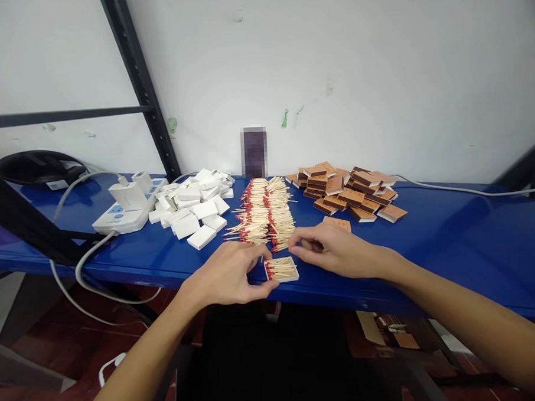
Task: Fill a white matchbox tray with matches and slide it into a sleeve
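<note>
At the shelf's front edge lies a small white matchbox tray [296, 275] filled with red-headed matches [282, 268]. My left hand [235, 274] grips its left end, with thumb in front and fingers behind. Just beyond the tray's right end is my right hand [332, 251], its fingers curled and thumb and forefinger close together; whether anything sits between them is hidden. Two side-by-side rows of loose matches [268, 209] stretch back toward the wall. Close behind my right hand, one brown matchbox sleeve [338, 224] lies flat, partly covered.
White trays [201, 210] are heaped on the left, brown matchboxes [349, 191] on the right. A power strip [126, 217] with chargers and cables stands far left, near a black shelf post [140, 82]. A blurred dark rectangle [255, 152] leans on the wall. Below is an open carton [373, 329].
</note>
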